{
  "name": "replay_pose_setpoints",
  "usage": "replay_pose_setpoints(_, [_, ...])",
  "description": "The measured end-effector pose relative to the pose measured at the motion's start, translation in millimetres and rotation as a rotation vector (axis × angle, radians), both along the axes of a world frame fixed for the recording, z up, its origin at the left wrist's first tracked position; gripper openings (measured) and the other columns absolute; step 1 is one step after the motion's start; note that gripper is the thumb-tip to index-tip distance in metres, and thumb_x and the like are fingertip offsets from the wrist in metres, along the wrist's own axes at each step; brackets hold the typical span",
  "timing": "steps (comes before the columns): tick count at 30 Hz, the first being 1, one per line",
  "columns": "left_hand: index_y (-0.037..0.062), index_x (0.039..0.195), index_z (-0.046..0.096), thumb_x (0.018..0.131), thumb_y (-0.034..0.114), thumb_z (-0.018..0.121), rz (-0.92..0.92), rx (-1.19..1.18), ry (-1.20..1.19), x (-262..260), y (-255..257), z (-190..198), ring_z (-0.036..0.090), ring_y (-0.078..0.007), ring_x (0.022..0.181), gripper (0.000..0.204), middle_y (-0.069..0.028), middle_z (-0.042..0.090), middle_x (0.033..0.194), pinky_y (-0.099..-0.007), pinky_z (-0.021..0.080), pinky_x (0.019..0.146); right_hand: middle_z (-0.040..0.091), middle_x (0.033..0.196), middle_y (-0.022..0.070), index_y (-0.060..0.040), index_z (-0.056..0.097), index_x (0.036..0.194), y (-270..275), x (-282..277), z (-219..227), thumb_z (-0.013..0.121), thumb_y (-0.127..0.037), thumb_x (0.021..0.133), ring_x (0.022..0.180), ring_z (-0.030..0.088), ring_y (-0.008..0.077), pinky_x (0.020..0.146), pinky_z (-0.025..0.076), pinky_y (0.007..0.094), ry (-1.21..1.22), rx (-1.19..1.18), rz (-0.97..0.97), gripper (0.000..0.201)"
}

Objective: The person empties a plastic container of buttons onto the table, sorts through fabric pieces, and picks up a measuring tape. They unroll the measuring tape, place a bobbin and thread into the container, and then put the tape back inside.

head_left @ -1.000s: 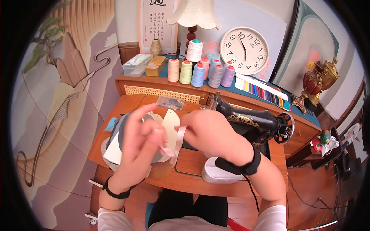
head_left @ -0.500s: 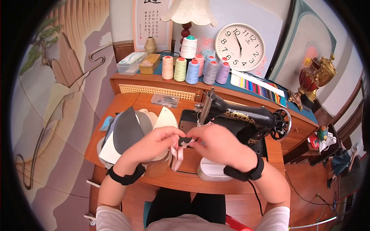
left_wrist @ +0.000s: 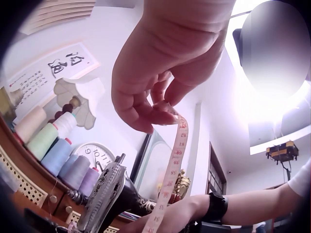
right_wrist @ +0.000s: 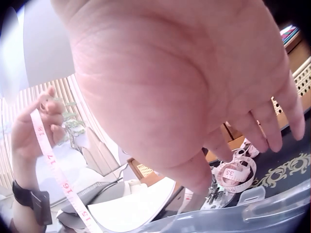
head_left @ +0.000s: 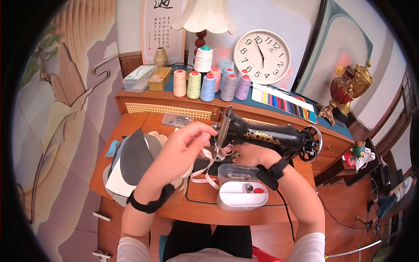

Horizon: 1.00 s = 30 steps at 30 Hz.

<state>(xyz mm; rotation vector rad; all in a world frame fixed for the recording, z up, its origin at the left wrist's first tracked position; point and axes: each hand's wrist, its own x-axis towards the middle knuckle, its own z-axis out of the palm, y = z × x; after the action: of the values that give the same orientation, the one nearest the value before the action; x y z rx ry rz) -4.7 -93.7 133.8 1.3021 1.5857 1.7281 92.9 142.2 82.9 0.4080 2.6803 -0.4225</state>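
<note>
My left hand (head_left: pixel 185 148) is raised over the front of the desk, pinching one end of a pale pink measuring tape (left_wrist: pixel 170 170) between thumb and fingers. From there the tape hangs in a loose loop toward the desktop. More of it lies in a bundle of coils (right_wrist: pixel 235 174) by the needle end of a black sewing machine (head_left: pixel 262 133). My right hand (head_left: pixel 258 156) is low beside those coils, its fingers (right_wrist: pixel 267 128) extended and pointing past them. Just below it stands a white oval box (head_left: pixel 242 201) with its clear lid (head_left: pixel 233 172) raised.
Fabric or card pieces (head_left: pixel 135 161) are stacked on the desk's left. A small clear case (head_left: pixel 177 119) lies behind them. Along the back shelf stand several thread cones (head_left: pixel 208 87), a lamp (head_left: pixel 204 17), a clock (head_left: pixel 262 56) and a colour card (head_left: pixel 283 105).
My hands, close together half a second ago, have parted: the left lifts the tape end, the right has gone down right by the machine. The white box and lid now show more fully.
</note>
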Motion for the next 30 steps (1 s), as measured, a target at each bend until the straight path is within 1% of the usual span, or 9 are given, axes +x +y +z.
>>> replay_pose_setpoints(2, [0.0015, 0.105, 0.061, 0.095, 0.012, 0.051, 0.074, -0.075, 0.440, 11.3, 3.4, 10.8, 0.059, -0.0155, 0.079, 0.018, -0.0056, 0.060, 0.086, -0.0277, 0.046, 0.073, 0.059, 0.121, 0.0223, -0.0156, 0.056, 0.128, 8.8, -2.7, -13.1, 0.059, -0.025, 0.084, 0.120, 0.050, 0.0344, 0.100, 0.041, 0.0400, 0.156, -0.021, 0.090, 0.045])
replay_pose_setpoints(3, [0.0018, 0.105, 0.061, 0.093, 0.011, 0.052, 0.073, -0.110, 0.521, 16.6, 5.4, 14.3, 0.059, -0.0197, 0.078, 0.017, -0.0078, 0.059, 0.085, -0.0299, 0.046, 0.073, 0.054, 0.130, 0.0164, -0.0187, 0.057, 0.128, 8.5, -5.2, -8.5, 0.058, -0.023, 0.084, 0.129, 0.041, 0.0327, 0.105, 0.036, 0.0394, 0.116, -0.065, 0.111, 0.044])
replay_pose_setpoints(7, [0.0028, 0.103, 0.062, 0.089, 0.008, 0.054, 0.145, -0.083, 0.645, 19.4, 25.4, 14.9, 0.058, -0.0271, 0.077, 0.017, -0.0115, 0.058, 0.085, -0.0338, 0.045, 0.070, 0.051, 0.136, 0.0110, -0.0213, 0.056, 0.129, 16.9, -24.3, -23.6, 0.056, -0.018, 0.084, 0.130, 0.040, 0.0340, 0.109, 0.033, 0.0390, 0.057, 0.003, 0.218, 0.045])
replay_pose_setpoints(12, [0.0015, 0.102, 0.063, 0.089, 0.007, 0.055, 0.216, -0.041, 0.607, 15.3, 41.2, 11.0, 0.057, -0.0260, 0.073, 0.016, -0.0116, 0.058, 0.084, -0.0337, 0.045, 0.066, 0.039, 0.145, 0.0137, -0.0221, 0.052, 0.132, 22.4, -31.2, -49.3, 0.060, -0.021, 0.086, 0.126, 0.045, 0.0347, 0.106, 0.038, 0.0402, 0.078, 0.031, 0.152, 0.047])
replay_pose_setpoints(15, [0.0014, 0.102, 0.063, 0.090, 0.007, 0.054, 0.233, -0.013, 0.565, 10.0, 47.4, 6.4, 0.055, -0.0212, 0.069, 0.016, -0.0101, 0.057, 0.082, -0.0305, 0.043, 0.062, 0.044, 0.141, 0.0135, -0.0199, 0.056, 0.127, 23.4, -26.0, -52.4, 0.060, -0.021, 0.086, 0.123, 0.049, 0.0337, 0.103, 0.040, 0.0398, 0.127, 0.016, 0.109, 0.042])
replay_pose_setpoints(17, [0.0013, 0.102, 0.063, 0.090, 0.007, 0.054, 0.242, -0.017, 0.557, 6.7, 49.3, 5.5, 0.055, -0.0207, 0.069, 0.016, -0.0100, 0.057, 0.082, -0.0303, 0.043, 0.062, 0.059, 0.117, 0.0164, -0.0091, 0.061, 0.110, 29.0, -20.7, -56.6, 0.057, -0.017, 0.086, 0.114, 0.053, 0.0342, 0.097, 0.042, 0.0417, 0.278, -0.075, 0.183, 0.026])
replay_pose_setpoints(20, [0.0011, 0.103, 0.063, 0.090, 0.007, 0.054, 0.269, -0.022, 0.549, -0.3, 50.8, 3.5, 0.055, -0.0196, 0.068, 0.017, -0.0100, 0.057, 0.082, -0.0299, 0.043, 0.062, 0.061, 0.107, 0.0148, -0.0091, 0.062, 0.103, 38.6, -11.9, -61.4, 0.058, -0.015, 0.084, 0.109, 0.055, 0.0328, 0.093, 0.044, 0.0405, 0.343, -0.062, 0.203, 0.020])
replay_pose_setpoints(25, [0.0003, 0.103, 0.064, 0.090, 0.007, 0.055, 0.374, -0.029, 0.564, -6.1, 41.9, 7.9, 0.056, -0.0185, 0.070, 0.017, -0.0102, 0.059, 0.085, -0.0293, 0.045, 0.065, 0.061, 0.106, 0.0167, -0.0072, 0.068, 0.089, 42.8, -2.8, -53.8, 0.060, -0.013, 0.081, 0.106, 0.057, 0.0337, 0.091, 0.046, 0.0399, 0.303, 0.003, 0.158, 0.013])
replay_pose_setpoints(30, [-0.0005, 0.103, 0.064, 0.089, 0.003, 0.055, 0.465, -0.055, 0.539, -12.6, 30.2, 13.4, 0.059, -0.0154, 0.073, 0.017, -0.0099, 0.062, 0.091, -0.0269, 0.047, 0.068, 0.064, 0.104, 0.0176, -0.0046, 0.068, 0.090, 51.4, -1.4, -63.7, 0.059, -0.012, 0.081, 0.106, 0.058, 0.0329, 0.089, 0.048, 0.0389, 0.198, 0.171, 0.104, 0.015])
